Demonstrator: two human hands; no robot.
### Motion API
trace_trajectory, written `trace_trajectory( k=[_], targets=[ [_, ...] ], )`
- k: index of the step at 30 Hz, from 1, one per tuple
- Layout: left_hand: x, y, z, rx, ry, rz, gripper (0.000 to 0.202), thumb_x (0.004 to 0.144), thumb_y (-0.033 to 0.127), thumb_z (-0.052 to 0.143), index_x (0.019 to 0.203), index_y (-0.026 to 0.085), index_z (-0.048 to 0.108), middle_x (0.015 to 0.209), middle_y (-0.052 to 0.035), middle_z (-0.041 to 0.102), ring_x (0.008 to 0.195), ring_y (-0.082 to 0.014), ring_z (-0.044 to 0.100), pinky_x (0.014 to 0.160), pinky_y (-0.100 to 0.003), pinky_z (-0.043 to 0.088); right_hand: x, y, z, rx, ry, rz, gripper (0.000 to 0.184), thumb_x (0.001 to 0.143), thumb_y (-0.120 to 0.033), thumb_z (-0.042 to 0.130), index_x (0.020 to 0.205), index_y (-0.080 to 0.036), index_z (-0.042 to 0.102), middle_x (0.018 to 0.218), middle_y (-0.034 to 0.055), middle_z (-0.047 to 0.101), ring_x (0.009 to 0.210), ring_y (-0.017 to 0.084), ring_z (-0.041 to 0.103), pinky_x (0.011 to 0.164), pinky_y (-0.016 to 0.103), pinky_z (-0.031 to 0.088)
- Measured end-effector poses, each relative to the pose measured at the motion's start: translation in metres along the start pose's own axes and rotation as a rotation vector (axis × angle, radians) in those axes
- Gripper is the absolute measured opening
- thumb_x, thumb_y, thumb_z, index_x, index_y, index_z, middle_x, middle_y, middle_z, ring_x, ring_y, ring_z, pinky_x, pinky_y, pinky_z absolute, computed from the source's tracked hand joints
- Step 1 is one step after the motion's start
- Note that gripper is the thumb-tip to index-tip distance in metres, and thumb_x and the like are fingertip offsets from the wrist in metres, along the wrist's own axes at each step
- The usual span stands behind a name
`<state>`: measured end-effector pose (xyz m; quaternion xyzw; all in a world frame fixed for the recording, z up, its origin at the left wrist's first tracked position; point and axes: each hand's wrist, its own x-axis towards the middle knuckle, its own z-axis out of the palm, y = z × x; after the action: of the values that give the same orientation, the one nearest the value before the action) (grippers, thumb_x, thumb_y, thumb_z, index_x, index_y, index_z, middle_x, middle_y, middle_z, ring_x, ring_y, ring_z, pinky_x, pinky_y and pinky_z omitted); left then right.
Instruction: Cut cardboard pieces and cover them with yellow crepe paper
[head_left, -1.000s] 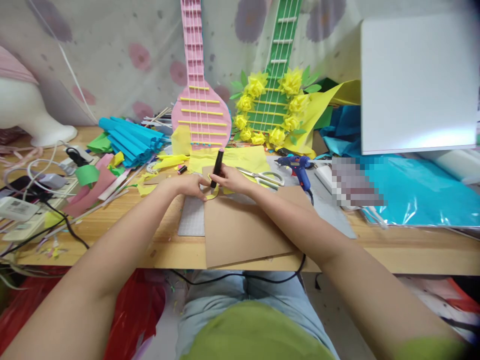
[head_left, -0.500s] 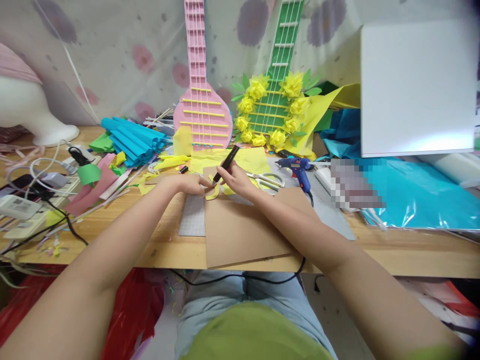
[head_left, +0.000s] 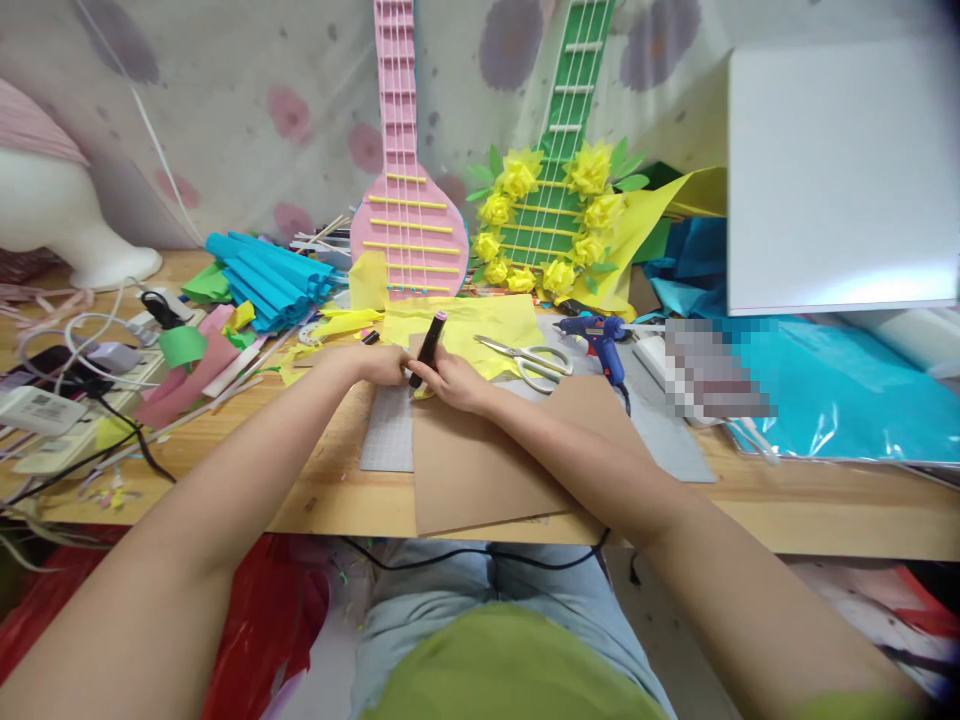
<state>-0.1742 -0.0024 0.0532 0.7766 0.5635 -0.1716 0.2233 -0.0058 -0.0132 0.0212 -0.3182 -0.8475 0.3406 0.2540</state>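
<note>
My right hand (head_left: 454,380) is closed around a black marker (head_left: 429,348), which stands steeply with its pinkish end up and its lower end hidden by my fingers. Beneath it, a small curved yellow piece (head_left: 422,393) lies on the brown cardboard (head_left: 487,470), mostly covered. My left hand (head_left: 388,366) has its fingers pressed together at the left side of this piece, holding it down; the fingertips are partly hidden. Just left of the marker, a small black cap (head_left: 370,338) lies beside my left hand. Yellow crepe paper (head_left: 465,315) spreads out behind both hands.
Scissors (head_left: 529,360) and a blue glue gun (head_left: 600,340) lie to the right on a grey cutting mat (head_left: 675,455). Pink (head_left: 409,235) and green (head_left: 544,225) paper-covered instruments lean behind. Cables and a power strip (head_left: 127,400) crowd the left; blue wrapped sheets (head_left: 847,400) lie right.
The marker has swung more upright and moved slightly left and down, with my right hand closer to my left. The curved yellow piece is now more covered.
</note>
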Motion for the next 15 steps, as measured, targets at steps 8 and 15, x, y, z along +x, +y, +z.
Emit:
trace_trajectory(
  k=[8, 15],
  targets=[
    [-0.0071, 0.0077, -0.0016, 0.015, 0.009, -0.038, 0.037, 0.068, 0.028, 0.050, 0.100, 0.019, 0.064, 0.089, -0.0053, 0.068, 0.075, -0.0167, 0.059, 0.065, -0.022, 0.043, 0.0028, 0.0026, -0.0033, -0.026, -0.048, 0.010, 0.031, 0.089, -0.043, 0.037, 0.101, -0.014, 0.041, 0.085, 0.0102, 0.063, 0.070, 0.019, 0.063, 0.069, 0.031, 0.046],
    [-0.0039, 0.0038, -0.0014, -0.005, -0.001, 0.005, 0.036, 0.069, 0.028, 0.049, 0.099, 0.017, 0.064, 0.099, -0.0077, 0.067, 0.085, -0.0195, 0.059, 0.073, -0.024, 0.044, 0.0069, 0.0039, -0.0016, -0.084, -0.055, -0.062, 0.030, 0.087, -0.045, 0.039, 0.099, -0.018, 0.044, 0.081, 0.0073, 0.063, 0.073, 0.020, 0.061, 0.069, 0.032, 0.046]
  ],
)
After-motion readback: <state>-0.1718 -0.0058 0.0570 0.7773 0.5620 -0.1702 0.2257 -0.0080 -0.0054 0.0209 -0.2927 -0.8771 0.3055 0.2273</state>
